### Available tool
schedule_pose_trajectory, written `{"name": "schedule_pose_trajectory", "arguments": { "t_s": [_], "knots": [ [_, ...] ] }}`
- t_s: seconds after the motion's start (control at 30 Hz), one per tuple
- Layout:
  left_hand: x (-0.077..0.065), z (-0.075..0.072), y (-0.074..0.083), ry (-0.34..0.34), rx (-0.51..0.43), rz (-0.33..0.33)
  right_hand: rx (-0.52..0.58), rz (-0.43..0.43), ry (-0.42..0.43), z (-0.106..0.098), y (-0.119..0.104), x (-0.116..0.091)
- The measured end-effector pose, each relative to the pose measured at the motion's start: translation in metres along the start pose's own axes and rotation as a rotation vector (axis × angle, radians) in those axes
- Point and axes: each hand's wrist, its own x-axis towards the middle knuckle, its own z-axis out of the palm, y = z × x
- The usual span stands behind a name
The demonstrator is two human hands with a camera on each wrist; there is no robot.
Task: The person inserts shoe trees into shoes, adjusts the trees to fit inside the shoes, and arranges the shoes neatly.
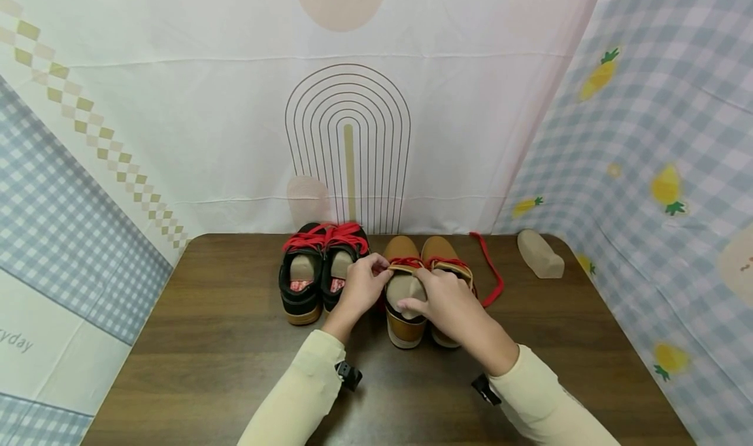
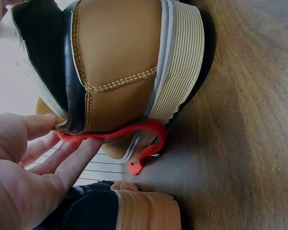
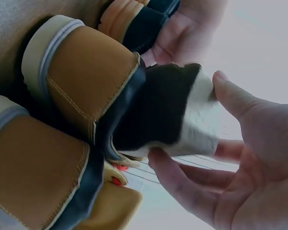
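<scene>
We are working at the tan shoes (image 1: 412,289), which stand side by side on the table (image 1: 235,341), toes to the backdrop, just right of the black shoes (image 1: 320,269). Our right hand (image 1: 455,312) pinches a pale stuffing piece (image 1: 404,288) sitting in the mouth of the left tan shoe; our left hand (image 1: 365,286) pinches that shoe's collar edge beside the red lace (image 1: 406,261).

We judge the work about half done. The black shoes both show fillers in their openings and crossed red laces, so they look finished. In the tan pair, one filler is only part way in, another similar piece (image 1: 540,254) lies apart at the table's far right, and a loose lace (image 1: 491,269) trails off beside the right shoe.

The head view gives the whole layout, which neither wrist view does. The left wrist view shows the tan heel (image 2: 120,62) with its ribbed sole close up, a red lace end (image 2: 139,143) curling under it, and our fingers (image 2: 62,163) at the collar. The right wrist view shows the filler (image 3: 182,115) held between thumb and fingers, its dark and white faces, and the dark lining inside the shoe.
</scene>
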Motion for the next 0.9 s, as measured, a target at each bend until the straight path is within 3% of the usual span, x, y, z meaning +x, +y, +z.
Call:
{"name": "schedule_pose_trajectory", "arguments": {
  "t_s": [0.3, 0.57, 0.9],
  "knots": [
    [0.001, 0.001, 0.0, -0.012, 0.002, -0.009, 0.107, -0.01, -0.099, -0.01, 0.009, -0.002],
    [0.001, 0.001, 0.0, -0.009, 0.003, -0.009, 0.15, -0.058, -0.04, -0.008, 0.011, 0.002],
    [0.0, 0.001, 0.0, -0.018, 0.009, -0.017, 0.167, -0.039, -0.019, -0.002, 0.011, 0.008]
  ]
}}
